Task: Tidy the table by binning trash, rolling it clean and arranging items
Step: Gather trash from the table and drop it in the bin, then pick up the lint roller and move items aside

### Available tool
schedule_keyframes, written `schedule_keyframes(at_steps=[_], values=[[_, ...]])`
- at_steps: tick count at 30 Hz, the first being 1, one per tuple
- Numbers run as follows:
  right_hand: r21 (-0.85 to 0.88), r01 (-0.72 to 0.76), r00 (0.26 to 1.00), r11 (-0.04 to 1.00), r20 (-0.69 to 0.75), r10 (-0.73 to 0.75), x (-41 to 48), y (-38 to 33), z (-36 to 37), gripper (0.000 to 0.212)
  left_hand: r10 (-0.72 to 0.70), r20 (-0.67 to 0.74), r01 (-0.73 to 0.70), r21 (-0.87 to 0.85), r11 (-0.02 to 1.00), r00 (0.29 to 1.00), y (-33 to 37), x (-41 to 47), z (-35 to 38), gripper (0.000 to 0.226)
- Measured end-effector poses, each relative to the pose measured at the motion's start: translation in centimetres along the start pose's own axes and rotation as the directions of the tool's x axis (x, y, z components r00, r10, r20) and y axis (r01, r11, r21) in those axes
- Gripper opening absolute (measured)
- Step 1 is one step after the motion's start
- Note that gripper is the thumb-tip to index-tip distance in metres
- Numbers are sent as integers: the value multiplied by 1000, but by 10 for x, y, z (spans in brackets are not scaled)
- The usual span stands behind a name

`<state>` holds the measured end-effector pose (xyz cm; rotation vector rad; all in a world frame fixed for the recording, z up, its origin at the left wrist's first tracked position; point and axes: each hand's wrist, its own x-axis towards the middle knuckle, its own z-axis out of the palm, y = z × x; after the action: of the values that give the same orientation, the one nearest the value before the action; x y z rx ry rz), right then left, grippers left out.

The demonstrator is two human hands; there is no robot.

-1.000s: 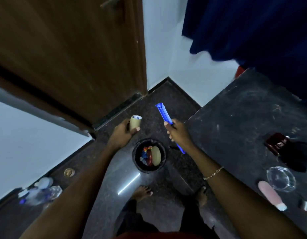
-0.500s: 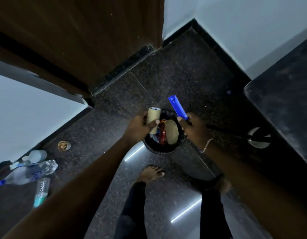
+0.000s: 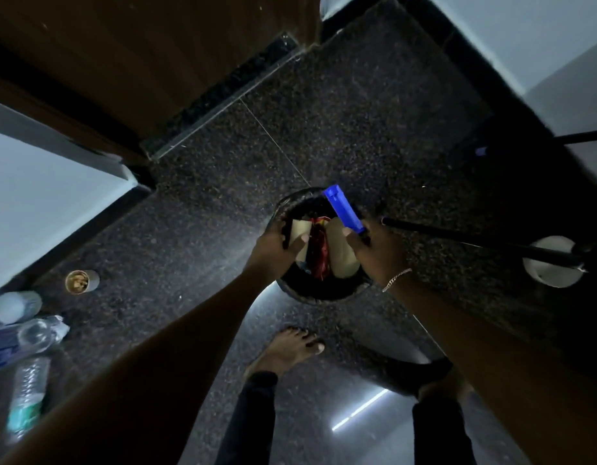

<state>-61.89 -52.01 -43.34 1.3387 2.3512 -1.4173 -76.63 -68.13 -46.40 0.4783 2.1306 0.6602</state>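
1. Your left hand (image 3: 273, 245) is wrapped around a tan cardboard tube (image 3: 299, 238), thumb across its front, holding it over the open mouth of the black bin (image 3: 319, 292).
2. Your right hand (image 3: 377, 251) is closed on the lower end of a blue lint-roller handle (image 3: 342, 209), which slants up and to the left above the bin's far rim.
3. The two hands sit just apart, one at each side of the bin opening.
4. Inside the bin you can see a red wrapper (image 3: 319, 253) and a pale tan rounded piece (image 3: 340, 255) lying beside it; what else is down there is too dark to tell.
5. The bin stands on the dark speckled floor (image 3: 223, 209), just ahead of your bare foot (image 3: 288, 349).
6. A thin chain bracelet (image 3: 396, 279) circles your right wrist.
7. At the left, clear plastic bottles (image 3: 28, 364) lie on the floor, with a small cup (image 3: 80, 281) on its side near them.
8. A black rod (image 3: 475, 241) runs to the right from beside your right hand towards a white round base (image 3: 552, 276).
9. The brown door (image 3: 139, 62) fills the upper left.
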Motion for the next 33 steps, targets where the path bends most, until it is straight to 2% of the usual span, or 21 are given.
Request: schedule_keyframes(at_steps=[7, 10, 15, 18, 21, 24, 33], values=[[76, 2, 1000, 997, -19, 0, -18, -4, -10, 26, 61, 36, -64, 87, 994, 997, 9, -24, -26, 52], [98, 1, 1000, 995, -13, 1, -29, -12, -20, 31, 123, 50, -130, 203, 971, 991, 23, -40, -42, 56], [125, 18, 999, 992, -50, -12, -56, -37, -45, 12, 284, 50, -278, 424, 862, 957, 60, -70, -67, 71], [134, 50, 997, 990, -63, -42, -78, -62, -65, 12, 362, 68, -342, 526, 779, 930, 87, -98, -87, 78], [192, 74, 995, 979, -74, -61, -101, -94, -87, 11, 404, 83, -376, 571, 730, 911, 116, -130, -110, 84], [263, 115, 990, 958, -105, -91, -128, -130, -114, 20, 444, 73, -400, 581, 709, 893, 146, -166, -135, 83], [430, 180, 980, 885, -156, -124, -205, -218, -199, 12, 543, 10, -430, 624, 653, 840, 243, -250, -191, 81]])
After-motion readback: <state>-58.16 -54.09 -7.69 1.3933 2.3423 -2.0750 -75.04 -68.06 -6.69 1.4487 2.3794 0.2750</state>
